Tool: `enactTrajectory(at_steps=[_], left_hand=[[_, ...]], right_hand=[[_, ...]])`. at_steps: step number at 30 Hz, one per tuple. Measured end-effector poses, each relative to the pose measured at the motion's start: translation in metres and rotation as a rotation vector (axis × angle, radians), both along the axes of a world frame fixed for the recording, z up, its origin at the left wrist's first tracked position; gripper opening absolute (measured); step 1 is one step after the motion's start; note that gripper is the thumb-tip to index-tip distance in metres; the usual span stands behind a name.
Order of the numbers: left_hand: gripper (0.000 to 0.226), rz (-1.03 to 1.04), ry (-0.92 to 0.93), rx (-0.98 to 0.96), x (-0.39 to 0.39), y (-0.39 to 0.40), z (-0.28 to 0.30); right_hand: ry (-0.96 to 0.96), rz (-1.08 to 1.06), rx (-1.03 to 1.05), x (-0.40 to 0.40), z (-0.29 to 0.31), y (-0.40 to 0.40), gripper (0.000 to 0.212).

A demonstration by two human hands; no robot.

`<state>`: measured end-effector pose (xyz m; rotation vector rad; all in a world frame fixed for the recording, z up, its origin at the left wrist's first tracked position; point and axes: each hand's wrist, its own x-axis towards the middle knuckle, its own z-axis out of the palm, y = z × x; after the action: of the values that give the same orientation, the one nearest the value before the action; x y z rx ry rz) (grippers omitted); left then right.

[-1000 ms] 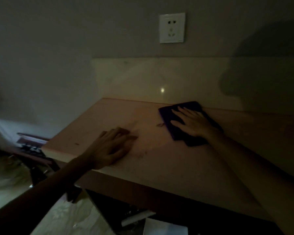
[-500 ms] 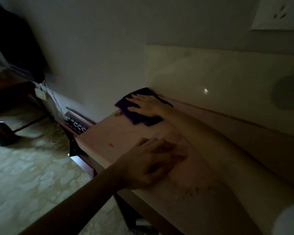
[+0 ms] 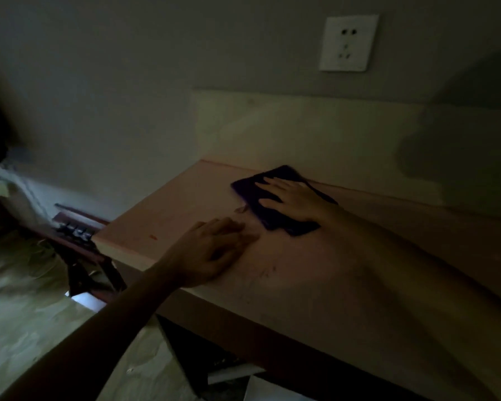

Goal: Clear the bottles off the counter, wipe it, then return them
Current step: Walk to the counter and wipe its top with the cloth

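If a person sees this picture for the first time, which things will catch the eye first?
First, the right hand pressed flat on a dark cloth near the back of the pale counter. Next, the left hand resting open near the counter's front edge. Above, a white wall socket stands out on the dim wall.

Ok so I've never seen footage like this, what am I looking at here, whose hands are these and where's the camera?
There is no machine here. The camera sits on a person's head, looking forward and down, so both arms reach in from below. The right hand lies flat, fingers straight, pressing a dark cloth onto the pale counter near the back wall. The left hand rests on the counter near its front edge and holds nothing. No bottles show on the counter in this view. A few small marks and crumbs lie between the hands. A white wall socket sits above. The room is dim, so fine detail is hard to tell.
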<state>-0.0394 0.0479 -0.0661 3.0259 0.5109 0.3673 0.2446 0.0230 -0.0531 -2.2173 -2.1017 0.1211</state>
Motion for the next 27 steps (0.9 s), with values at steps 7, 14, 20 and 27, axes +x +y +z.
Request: enactTrajectory(at_steps=[7,14,20,27], left_hand=[[0.059,0.021,-0.089,0.043,0.007,-0.010,-0.015],[0.060,0.077,-0.045,0.109,0.002,-0.022,-0.011],[0.079,0.056,0.023,0.105,-0.003,-0.014,-0.011],[0.064,0.166,-0.059,0.000,-0.038,0.003,-0.004]], right_hand=[[-0.017,-0.416,-0.010,0.092,0.000,-0.212,0.080],[-0.004,-0.752,-0.011,0.106,0.002,-0.378,0.102],[-0.001,-0.862,0.012,0.069,-0.005,-0.418,0.123],[-0.008,-0.845,0.003,0.040,-0.008,-0.390,0.114]])
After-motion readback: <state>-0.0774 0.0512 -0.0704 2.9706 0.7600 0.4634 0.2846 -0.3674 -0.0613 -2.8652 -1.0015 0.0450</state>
